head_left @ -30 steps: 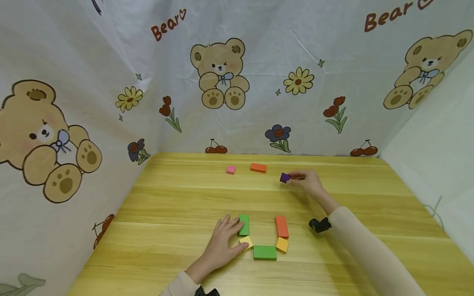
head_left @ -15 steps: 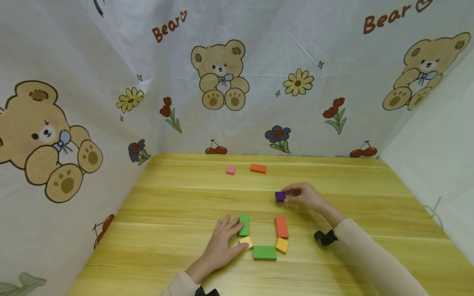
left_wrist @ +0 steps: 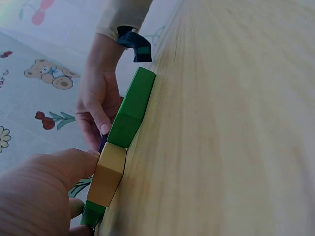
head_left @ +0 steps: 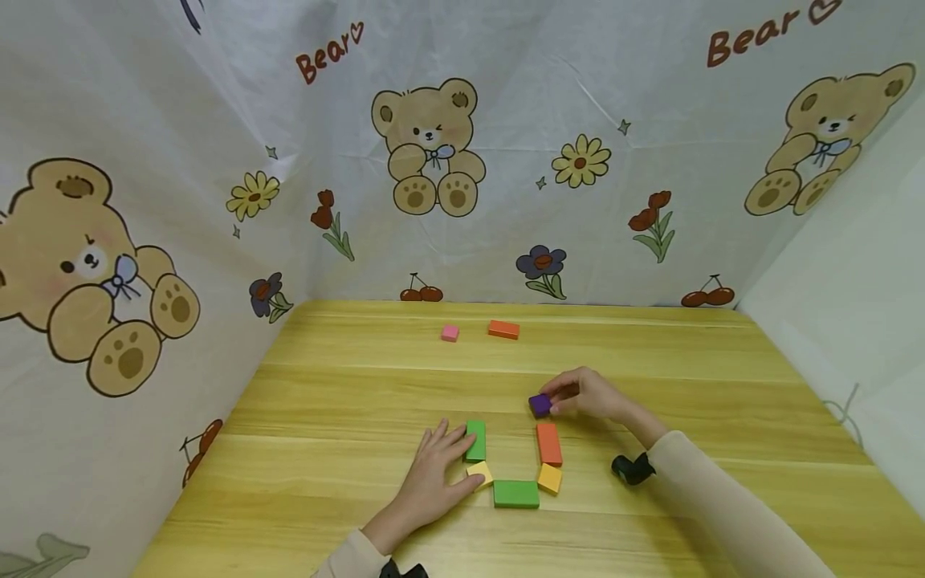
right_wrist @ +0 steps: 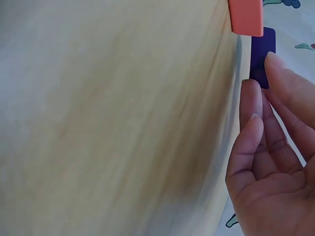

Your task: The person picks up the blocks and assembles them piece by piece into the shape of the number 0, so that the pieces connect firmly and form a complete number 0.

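My right hand [head_left: 596,399] pinches a purple block [head_left: 539,405] between thumb and fingers, just beyond the red-orange block [head_left: 548,444]. The right wrist view shows the purple block [right_wrist: 262,56] at the fingertips, close to the red-orange block [right_wrist: 246,17]. My left hand [head_left: 431,479] lies with relaxed fingers on the left green block [head_left: 475,441] and the pale yellow block [head_left: 479,474]. Nearest me is another green block [head_left: 516,494], with an orange-yellow block [head_left: 550,479] at its right. In the left wrist view, my left thumb touches the pale yellow block [left_wrist: 107,174].
A pink block [head_left: 450,333] and an orange block [head_left: 503,329] lie near the back edge of the wooden table [head_left: 361,385]. Behind the table hangs a bear-printed cloth [head_left: 499,225], which also runs along the left side.
My right hand has brought the purple block from the back of the table toward me and slightly left, close to the red-orange block. My left hand has stayed in place.
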A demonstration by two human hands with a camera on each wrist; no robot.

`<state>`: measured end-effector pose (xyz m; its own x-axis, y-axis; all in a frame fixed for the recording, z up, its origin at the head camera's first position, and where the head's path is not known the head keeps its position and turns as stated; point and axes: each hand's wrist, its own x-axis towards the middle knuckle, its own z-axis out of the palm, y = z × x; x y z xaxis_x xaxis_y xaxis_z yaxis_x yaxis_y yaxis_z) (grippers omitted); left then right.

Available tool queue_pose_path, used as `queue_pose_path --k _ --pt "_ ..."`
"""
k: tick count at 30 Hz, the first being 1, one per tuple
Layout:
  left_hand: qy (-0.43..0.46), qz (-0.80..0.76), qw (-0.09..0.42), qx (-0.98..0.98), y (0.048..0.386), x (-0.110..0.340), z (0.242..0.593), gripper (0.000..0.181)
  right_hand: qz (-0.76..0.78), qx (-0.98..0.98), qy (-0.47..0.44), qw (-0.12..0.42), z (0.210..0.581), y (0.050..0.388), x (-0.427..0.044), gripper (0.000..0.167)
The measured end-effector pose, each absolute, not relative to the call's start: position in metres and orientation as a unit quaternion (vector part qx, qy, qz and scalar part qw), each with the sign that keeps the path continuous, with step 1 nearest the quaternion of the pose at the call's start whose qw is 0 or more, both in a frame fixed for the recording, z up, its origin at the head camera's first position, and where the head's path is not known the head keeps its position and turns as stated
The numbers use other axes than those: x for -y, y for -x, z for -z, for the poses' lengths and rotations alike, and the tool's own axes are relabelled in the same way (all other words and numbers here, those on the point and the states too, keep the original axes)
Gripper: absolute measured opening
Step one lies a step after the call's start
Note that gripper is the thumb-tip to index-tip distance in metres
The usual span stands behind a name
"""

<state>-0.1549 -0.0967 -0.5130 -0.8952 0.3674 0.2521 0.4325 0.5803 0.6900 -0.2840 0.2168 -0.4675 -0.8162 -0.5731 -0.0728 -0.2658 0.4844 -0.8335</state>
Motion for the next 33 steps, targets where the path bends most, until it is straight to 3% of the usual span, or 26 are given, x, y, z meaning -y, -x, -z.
queue_pose_path --k 23,33 --pt "0.228 0.395 0.045 0.889 0.1565 0.0977 0.5157 0.060 0.452 -0.819 0.280 0.215 0.4723 0.2851 -0.2158 0.033" --pt "0.232 0.396 0.049 0.887 0.1569 0.0969 0.5170 0.060 0.454 -0.829 0.264 0.191 0.4693 0.2807 -0.2175 0.037"
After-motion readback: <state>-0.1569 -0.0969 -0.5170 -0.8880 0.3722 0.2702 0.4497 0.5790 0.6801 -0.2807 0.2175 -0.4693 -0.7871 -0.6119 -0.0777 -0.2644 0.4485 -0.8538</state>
